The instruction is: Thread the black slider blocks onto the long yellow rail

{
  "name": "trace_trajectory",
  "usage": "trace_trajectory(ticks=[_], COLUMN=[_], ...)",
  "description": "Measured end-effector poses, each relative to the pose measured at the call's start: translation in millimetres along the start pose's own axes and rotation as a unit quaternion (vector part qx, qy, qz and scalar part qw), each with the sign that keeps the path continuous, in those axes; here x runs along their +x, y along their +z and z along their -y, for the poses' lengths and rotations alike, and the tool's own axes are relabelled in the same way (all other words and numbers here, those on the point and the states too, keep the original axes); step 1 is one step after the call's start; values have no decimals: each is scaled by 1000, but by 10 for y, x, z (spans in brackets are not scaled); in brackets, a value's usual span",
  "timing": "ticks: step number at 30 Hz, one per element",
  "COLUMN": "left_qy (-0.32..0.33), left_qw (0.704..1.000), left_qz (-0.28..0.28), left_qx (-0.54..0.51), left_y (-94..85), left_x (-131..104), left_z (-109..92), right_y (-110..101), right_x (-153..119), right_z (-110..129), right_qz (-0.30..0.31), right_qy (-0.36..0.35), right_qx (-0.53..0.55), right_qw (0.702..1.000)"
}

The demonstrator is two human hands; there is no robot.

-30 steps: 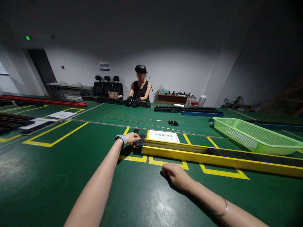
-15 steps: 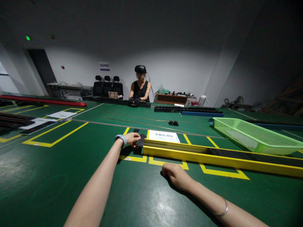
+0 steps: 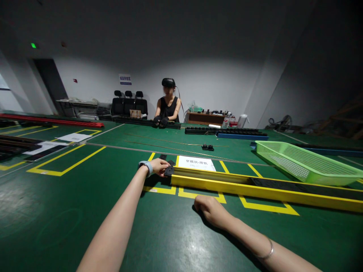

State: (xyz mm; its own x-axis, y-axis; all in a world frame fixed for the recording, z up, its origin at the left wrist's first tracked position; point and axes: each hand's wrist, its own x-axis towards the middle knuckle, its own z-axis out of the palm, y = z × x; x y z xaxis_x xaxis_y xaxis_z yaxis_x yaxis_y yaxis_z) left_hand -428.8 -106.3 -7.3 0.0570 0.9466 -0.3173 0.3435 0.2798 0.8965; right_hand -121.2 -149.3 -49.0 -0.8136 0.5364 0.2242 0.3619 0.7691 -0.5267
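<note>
My left hand (image 3: pixel 159 166), with a watch on its wrist, grips a flat black block (image 3: pixel 169 170) at the left end of a long yellow rail (image 3: pixel 227 185). The block sits at the mouth of the channel, its right part inside. Farther along, more black pieces (image 3: pixel 278 184) lie within the rail. My right hand (image 3: pixel 208 209) rests on the green table in front of the rail, apart from it, fingers curled in; what they hold, if anything, is hidden. Just behind my left hand lies a small black piece (image 3: pixel 163 156).
A light green basket (image 3: pixel 309 162) stands behind the rail at right. A printed white sheet (image 3: pixel 195 163), thin rods (image 3: pixel 181 150) and two small black parts (image 3: pixel 207 147) lie beyond. Across the table sits a gloved person (image 3: pixel 168 107) by black rails (image 3: pixel 147 122). Red rails (image 3: pixel 70 122) lie far left.
My left hand has moved slightly right, bringing the black block a little farther into the rail's end. My right hand stays in place.
</note>
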Motion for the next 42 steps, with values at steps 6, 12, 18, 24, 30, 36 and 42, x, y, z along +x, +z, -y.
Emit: trace_trajectory(ticks=[6,12,18,24,30,36,42], left_qy=[-28,-14,-19,-35,-32,-38,-47], left_qw=[1000,998,996,995,994,996,998], left_qz=[-8,-13,-21,-8,7,14,19], left_qx=[-4,60,84,90,108,75,48], left_y=[11,-9,2,63,69,87,107], left_x=[-19,-19,-39,-173,-183,-104,-46], left_z=[-34,-38,-58,-166,-177,-129,-108], right_y=[-2,-5,6,4,-1,-9,-5], right_x=[1,3,9,10,3,7,1], right_z=[3,6,-8,-8,-1,2,-2], right_qz=[-1,-1,-3,0,1,2,3], right_qy=[0,0,-1,-1,4,3,2], right_qx=[2,2,6,5,4,6,0], right_qw=[1000,1000,1000,1000,1000,1000,1000])
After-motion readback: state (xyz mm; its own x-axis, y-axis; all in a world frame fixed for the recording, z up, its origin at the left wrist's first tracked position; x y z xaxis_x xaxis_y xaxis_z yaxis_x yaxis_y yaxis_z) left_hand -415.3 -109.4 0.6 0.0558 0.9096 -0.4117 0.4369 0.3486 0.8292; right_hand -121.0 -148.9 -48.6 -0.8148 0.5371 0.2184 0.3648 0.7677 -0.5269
